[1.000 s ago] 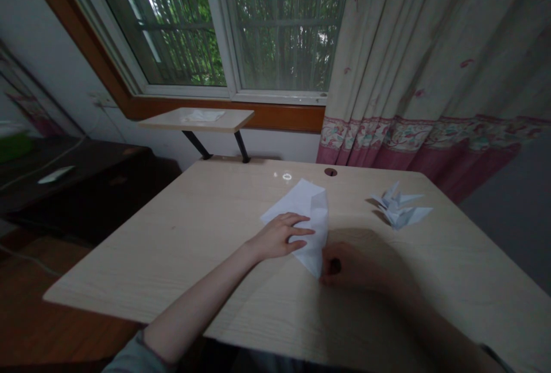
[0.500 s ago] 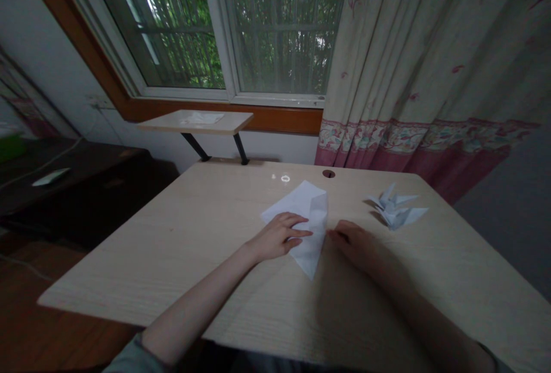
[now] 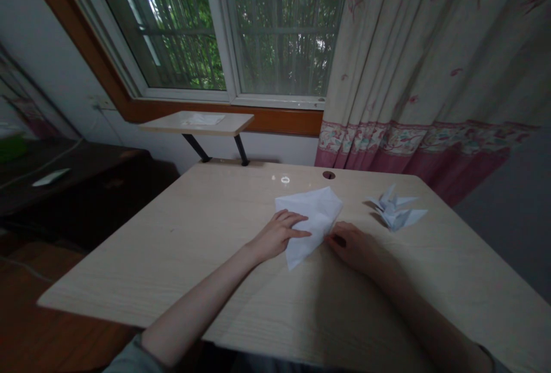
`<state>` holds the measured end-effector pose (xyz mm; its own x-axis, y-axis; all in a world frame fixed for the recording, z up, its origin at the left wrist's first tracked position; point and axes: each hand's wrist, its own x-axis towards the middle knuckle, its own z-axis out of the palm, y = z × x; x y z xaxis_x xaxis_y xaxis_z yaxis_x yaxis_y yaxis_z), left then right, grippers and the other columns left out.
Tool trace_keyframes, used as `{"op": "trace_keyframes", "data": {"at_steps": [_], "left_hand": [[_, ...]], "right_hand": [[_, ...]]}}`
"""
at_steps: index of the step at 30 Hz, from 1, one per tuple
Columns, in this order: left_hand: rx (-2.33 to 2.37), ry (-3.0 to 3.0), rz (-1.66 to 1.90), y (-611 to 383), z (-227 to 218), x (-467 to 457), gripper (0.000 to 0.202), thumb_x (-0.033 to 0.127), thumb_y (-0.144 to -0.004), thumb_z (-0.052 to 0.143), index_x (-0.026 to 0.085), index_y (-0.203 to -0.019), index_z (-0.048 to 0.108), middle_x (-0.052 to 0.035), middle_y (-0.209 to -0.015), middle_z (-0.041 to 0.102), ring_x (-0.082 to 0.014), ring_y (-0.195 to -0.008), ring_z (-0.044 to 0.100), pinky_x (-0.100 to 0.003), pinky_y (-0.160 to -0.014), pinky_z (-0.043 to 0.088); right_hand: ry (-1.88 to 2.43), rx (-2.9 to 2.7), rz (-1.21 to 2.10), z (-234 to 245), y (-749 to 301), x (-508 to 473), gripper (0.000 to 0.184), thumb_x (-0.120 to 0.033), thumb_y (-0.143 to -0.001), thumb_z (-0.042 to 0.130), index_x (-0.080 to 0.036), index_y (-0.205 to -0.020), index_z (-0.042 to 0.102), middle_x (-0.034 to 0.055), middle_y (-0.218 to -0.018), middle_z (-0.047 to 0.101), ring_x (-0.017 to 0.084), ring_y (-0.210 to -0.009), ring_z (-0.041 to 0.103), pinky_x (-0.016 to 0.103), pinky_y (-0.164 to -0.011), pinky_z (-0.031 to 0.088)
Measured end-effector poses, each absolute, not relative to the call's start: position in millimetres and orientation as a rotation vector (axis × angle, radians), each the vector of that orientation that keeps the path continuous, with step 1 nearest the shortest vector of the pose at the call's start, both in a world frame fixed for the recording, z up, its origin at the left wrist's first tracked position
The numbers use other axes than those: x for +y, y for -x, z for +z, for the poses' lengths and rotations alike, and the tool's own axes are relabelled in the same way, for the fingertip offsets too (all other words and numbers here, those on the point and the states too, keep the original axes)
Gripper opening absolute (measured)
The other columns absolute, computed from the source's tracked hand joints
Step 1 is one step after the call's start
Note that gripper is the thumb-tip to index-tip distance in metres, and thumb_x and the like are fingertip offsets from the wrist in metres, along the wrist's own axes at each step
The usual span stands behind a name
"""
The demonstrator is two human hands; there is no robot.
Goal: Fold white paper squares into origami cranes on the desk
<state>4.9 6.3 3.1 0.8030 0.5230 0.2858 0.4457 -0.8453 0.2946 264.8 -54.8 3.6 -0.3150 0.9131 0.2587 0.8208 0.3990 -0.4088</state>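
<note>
Well, we have our left hand (image 3: pixel 278 234) lying open on the left side of the folded white paper (image 3: pixel 313 224), its fingers spread a little and flat across the sheet, with no pinch on any edge that we can see. Our right hand (image 3: pixel 350 244) sits at the paper's lower right edge, fingers loosely curled and turned toward the sheet; from here we cannot tell whether it holds the paper or only touches it. The paper lies on the pale wood desk (image 3: pixel 181 247), near the middle and between our hands, with one point aimed toward us. To its right, well clear of our right hand, lie the paper cranes (image 3: pixel 394 211), white and touching each other. A small round hole (image 3: pixel 329 175) marks the desk's far edge. Beyond the desk, a narrow shelf (image 3: pixel 196 123) on dark brackets stands under the window (image 3: pixel 275 28), with green leaves outside, and a cream curtain (image 3: pixel 408 63) with a pink border hangs on the right. To the far left stands a dark cabinet (image 3: pixel 77 183), with a white slip (image 3: pixel 50 177) on its top.
</note>
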Motion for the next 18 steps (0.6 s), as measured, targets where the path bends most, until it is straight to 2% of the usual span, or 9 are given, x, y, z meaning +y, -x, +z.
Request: {"op": "trace_keyframes", "data": {"at_steps": [12,18], "left_hand": [[0.715,-2.753,0.551,-4.0,-0.4,7.5,0.058,-0.006,-0.088,0.047,0.034,-0.125,0.068,-0.0040,-0.142,0.058,-0.0230,-0.125,0.057,-0.043,-0.105,0.046],[0.705,-2.752,0.587,-3.2,-1.1,8.8,0.057,-0.005,-0.087,0.049,0.034,-0.123,0.069,-0.0033,-0.141,0.059,-0.0220,-0.123,0.059,-0.043,-0.104,0.048]], "right_hand": [[1.556,-2.248,0.385,3.3,-263.2,-53.5,0.019,-0.027,-0.093,0.052,-0.021,-0.085,0.068,0.0062,-0.094,0.072,0.022,-0.089,0.065,0.033,-0.080,0.048],[1.621,-2.244,0.386,6.5,-262.3,-54.4,0.020,-0.029,-0.093,0.054,-0.020,-0.079,0.066,0.0058,-0.085,0.070,0.020,-0.079,0.063,0.030,-0.071,0.044]]}}
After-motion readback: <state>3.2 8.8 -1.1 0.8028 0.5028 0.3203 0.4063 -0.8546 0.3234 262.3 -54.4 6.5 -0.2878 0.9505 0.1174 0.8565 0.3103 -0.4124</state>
